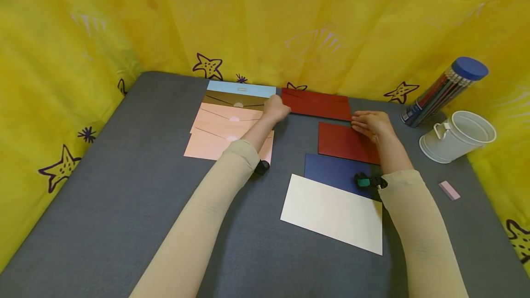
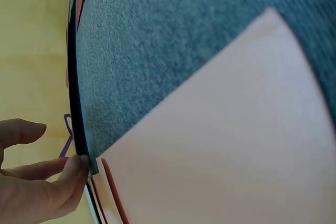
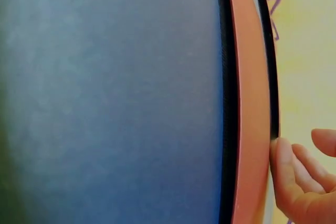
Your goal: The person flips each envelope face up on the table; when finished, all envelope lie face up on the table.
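Head view: both arms reach across the gray table (image 1: 124, 187). The left hand (image 1: 275, 108) and the right hand (image 1: 370, 123) each pinch an end of the red envelope (image 1: 316, 103) at the far edge. Yellow star cloth (image 1: 62, 59) hangs all around.

I have both arms stretched forward over the table toward its far edge, each in a beige sleeve. My left hand (image 1: 275, 108) sits near the middle of that far edge, fingers loosely curled with the tips pressing down. My right hand (image 1: 371, 124) lies just to its right, palm down, fingers bent.
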The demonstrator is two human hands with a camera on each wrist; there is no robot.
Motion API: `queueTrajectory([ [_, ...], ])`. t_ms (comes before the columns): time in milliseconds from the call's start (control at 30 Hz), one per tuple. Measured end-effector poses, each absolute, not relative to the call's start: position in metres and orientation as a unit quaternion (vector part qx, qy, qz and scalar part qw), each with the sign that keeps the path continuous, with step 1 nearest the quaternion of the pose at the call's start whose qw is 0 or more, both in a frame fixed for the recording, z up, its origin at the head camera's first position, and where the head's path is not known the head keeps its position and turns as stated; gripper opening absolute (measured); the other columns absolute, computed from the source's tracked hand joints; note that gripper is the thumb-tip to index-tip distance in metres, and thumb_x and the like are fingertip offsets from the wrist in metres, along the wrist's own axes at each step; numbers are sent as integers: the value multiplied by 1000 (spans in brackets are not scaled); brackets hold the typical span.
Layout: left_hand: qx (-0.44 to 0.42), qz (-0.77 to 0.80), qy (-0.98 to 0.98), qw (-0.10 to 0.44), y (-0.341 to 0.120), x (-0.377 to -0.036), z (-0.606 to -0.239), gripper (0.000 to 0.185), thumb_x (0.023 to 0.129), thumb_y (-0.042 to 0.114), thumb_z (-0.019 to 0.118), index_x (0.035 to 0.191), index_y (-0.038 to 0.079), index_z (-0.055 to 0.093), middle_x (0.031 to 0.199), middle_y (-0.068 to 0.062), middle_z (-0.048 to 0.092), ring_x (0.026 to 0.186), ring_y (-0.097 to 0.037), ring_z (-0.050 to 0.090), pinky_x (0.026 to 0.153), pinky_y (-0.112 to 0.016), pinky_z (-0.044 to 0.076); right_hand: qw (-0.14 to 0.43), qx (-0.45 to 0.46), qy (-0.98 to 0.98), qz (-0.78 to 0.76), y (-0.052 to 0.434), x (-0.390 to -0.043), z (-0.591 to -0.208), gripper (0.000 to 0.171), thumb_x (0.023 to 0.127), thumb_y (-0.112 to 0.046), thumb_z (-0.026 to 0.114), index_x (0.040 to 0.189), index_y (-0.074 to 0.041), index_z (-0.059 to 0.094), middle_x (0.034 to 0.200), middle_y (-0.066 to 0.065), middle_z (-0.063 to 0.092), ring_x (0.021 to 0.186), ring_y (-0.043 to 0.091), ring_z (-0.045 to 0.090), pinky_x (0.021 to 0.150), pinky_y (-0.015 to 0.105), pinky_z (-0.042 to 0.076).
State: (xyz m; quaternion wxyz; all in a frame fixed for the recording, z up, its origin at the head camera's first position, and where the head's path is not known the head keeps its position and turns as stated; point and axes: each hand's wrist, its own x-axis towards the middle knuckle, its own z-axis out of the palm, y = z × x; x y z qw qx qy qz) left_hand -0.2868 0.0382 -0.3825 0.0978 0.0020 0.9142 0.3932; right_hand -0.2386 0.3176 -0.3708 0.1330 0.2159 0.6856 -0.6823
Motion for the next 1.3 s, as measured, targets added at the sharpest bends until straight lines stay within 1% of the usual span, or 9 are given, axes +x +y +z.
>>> queueTrajectory([
  [133,2,387,917,97,40,-283,-380,32,92,16,57,65,12,41,72,-2,41,76,-21,46,62,-26,36,130,216,696,-673,318,-239,-372,58,99,-3,52,153,0,31,76,-13,67,78,1,70,79,18,59],
  [467,7,388,915,108,41,-282,-376,32,95,19,55,66,12,42,71,-2,41,74,-21,46,60,-25,35,129,227,689,-676,320,-237,-369,58,99,-6,55,152,-3,34,77,-13,68,82,3,70,82,20,59],
  [667,8,389,917,89,44,-281,-377,33,93,18,55,65,10,41,68,-1,37,68,-18,38,57,-24,29,113,204,689,-686,326,-230,-368,57,100,-10,53,152,0,33,80,-15,67,82,2,70,80,18,59],
  [800,10,437,895,87,50,-278,-378,17,93,16,56,93,1,65,91,-8,64,83,-20,53,70,-25,44,100,175,707,-678,337,-224,-368,58,100,-12,53,151,4,31,78,-20,68,77,-2,69,73,14,57],
  [900,15,495,861,118,56,-274,-377,36,94,16,57,126,2,63,130,-11,64,113,-25,58,94,-34,51,97,159,722,-667,348,-220,-366,57,101,-13,51,151,5,30,79,-22,68,76,-4,68,71,14,57],
  [933,18,512,848,135,58,-272,-377,38,95,16,56,130,2,61,135,-12,62,116,-26,58,97,-36,50,97,154,728,-660,352,-218,-365,56,102,-14,50,151,4,31,80,-23,67,76,-5,68,72,14,57],
  [1067,34,559,805,199,65,-265,-379,42,97,14,55,136,0,56,138,-16,58,102,-22,55,93,-34,49,98,148,738,-651,368,-210,-363,44,102,-15,49,145,-6,47,81,-23,66,76,-7,67,71,13,57],
  [1200,39,581,771,257,73,-258,-382,44,98,13,54,139,-1,52,138,-17,56,96,-19,54,94,-31,50,100,152,756,-629,385,-201,-363,19,101,-16,52,117,-17,62,80,-25,65,75,-7,66,69,12,56],
  [1300,31,598,745,293,78,-254,-384,45,98,13,54,140,-2,50,144,-16,52,114,-24,60,104,-32,50,116,145,801,-569,395,-194,-364,30,103,-18,48,130,-9,57,79,-32,60,75,-11,63,70,11,55],
])
